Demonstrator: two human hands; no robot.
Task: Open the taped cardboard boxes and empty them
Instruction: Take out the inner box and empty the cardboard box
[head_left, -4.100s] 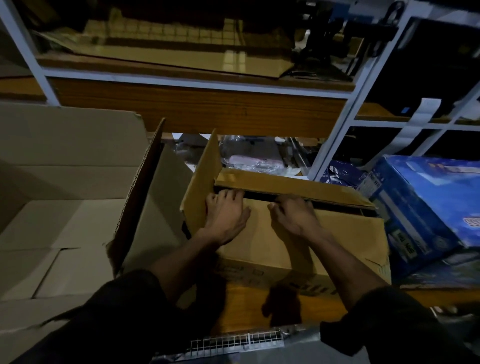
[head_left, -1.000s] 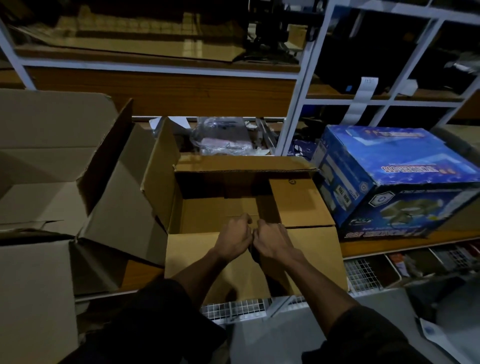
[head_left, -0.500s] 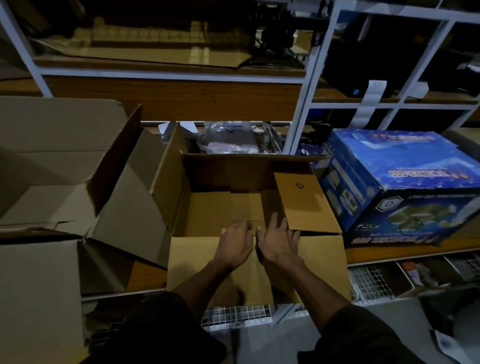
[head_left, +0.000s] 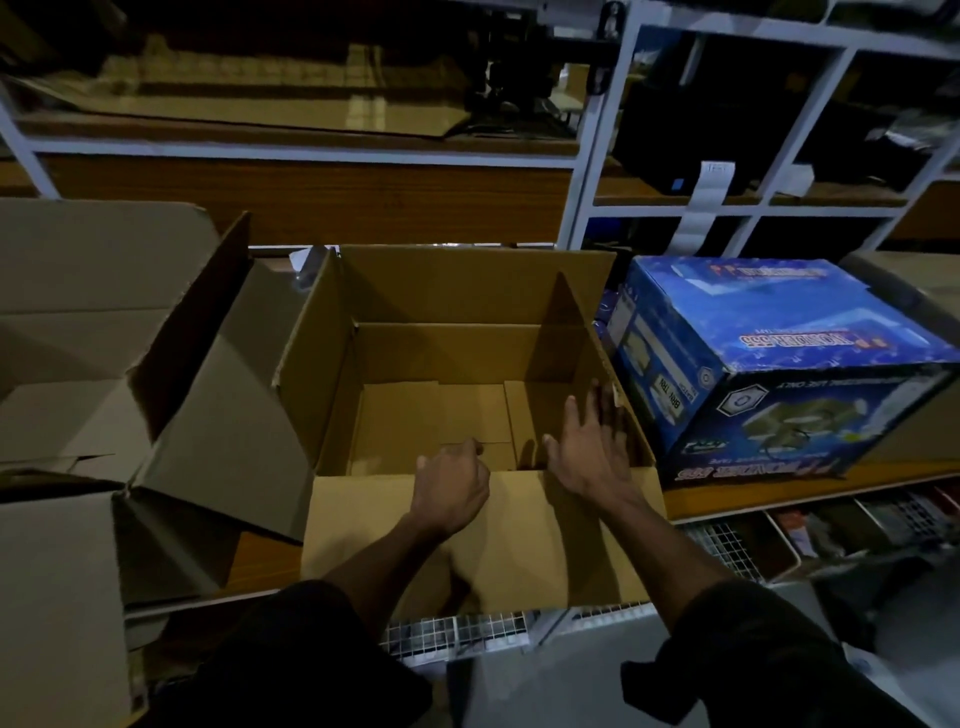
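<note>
Right hand moves off the near flap, now spread flat against the right flap, fingers straight. Left hand curls over the near edge of the open cardboard box on the shelf. Blue box sits just right.

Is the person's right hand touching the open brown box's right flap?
Touching. The head view shows the right hand, its straight fingers spread flat against the inner face of the open cardboard box's right flap.

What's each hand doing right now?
Left hand: fingers curled over the open box's near flap.
Right hand: open, fingers straight against the right flap.
</note>
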